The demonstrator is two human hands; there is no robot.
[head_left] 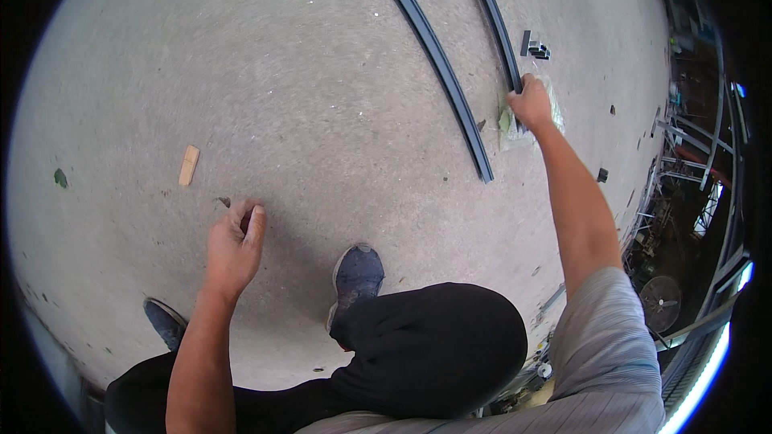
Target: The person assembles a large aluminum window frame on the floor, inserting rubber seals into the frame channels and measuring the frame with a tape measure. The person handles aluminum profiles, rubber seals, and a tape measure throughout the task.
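Note:
My right hand (532, 104) reaches out at the right, fingers closed round the near end of a long dark grey metal profile (492, 10). A crumpled clear plastic bag (515, 137) lies beneath and around that hand, partly hidden by it. To the left of it, a second dark grey profile (438, 60) rests on the concrete floor. My left hand (235, 245) hangs over the floor at the lower left with its fingers loosely curled. Nothing shows in it, though the palm is hidden.
Small dark and silvery metal pieces (535, 47) lie beyond my right hand. A flat wooden block (189, 165) and a green leaf (61, 178) are on the floor at the left. Metal frames and a round fan (661, 302) stand at the far right. My shoe (359, 273) is between my arms.

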